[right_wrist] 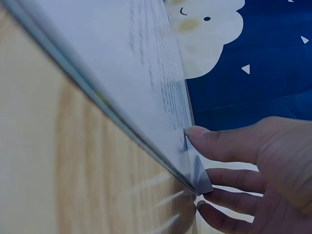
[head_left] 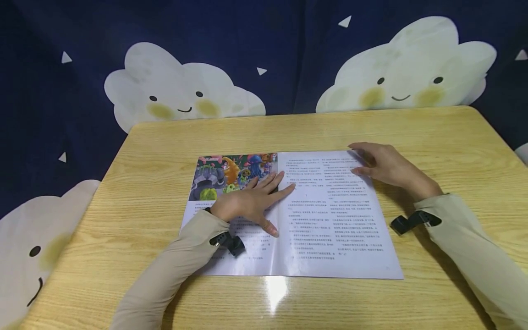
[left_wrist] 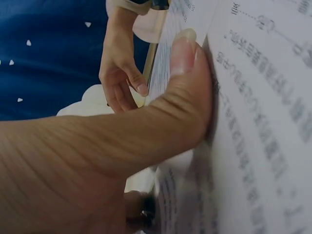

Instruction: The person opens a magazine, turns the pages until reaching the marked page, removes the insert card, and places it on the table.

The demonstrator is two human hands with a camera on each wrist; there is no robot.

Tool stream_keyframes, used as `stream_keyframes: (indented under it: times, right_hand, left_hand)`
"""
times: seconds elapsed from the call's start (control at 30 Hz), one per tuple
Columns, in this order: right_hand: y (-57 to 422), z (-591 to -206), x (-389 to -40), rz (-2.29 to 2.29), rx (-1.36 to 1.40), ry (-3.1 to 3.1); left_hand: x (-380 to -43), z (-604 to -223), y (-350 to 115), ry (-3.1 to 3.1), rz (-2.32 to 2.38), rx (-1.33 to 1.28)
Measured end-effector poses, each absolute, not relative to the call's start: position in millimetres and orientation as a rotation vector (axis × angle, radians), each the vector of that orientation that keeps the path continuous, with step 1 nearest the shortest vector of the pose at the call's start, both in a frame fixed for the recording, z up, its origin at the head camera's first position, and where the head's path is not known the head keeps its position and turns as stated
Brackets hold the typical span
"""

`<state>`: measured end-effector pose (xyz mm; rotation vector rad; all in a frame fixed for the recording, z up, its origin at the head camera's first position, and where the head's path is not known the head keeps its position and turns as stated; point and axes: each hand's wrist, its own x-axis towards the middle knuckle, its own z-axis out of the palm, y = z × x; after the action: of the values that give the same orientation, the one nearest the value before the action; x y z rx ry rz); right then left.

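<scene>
An open magazine [head_left: 338,220] lies flat on the table, a colour cartoon picture [head_left: 231,176] on its left page and columns of print on the right. My left hand [head_left: 253,201] rests spread across the left page, its fingertips reaching the centre fold. In the left wrist view, its thumb [left_wrist: 187,73] presses on the printed paper. At the far right corner of the magazine is my right hand [head_left: 381,165], its fingers curved. The right wrist view shows its thumb on the page face and its fingers at a slightly bent page corner [right_wrist: 202,178].
The wooden table [head_left: 317,302] extends around the magazine on all sides. Behind it hangs a dark blue cloth [head_left: 288,50] with smiling clouds and small white triangles. Both wrists wear black straps [head_left: 416,221] over beige sleeves.
</scene>
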<state>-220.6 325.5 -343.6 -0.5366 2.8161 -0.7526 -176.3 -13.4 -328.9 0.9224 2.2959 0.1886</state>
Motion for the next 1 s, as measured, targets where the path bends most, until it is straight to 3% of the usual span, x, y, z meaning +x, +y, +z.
stream_keyframes:
  times: [1.0]
  right_hand:
    - [327.0, -342.1, -216.8, -0.739, -0.654, 2.947]
  left_hand:
    - [-170.5, -328.6, -14.7, 2.325, 0.195, 0.930]
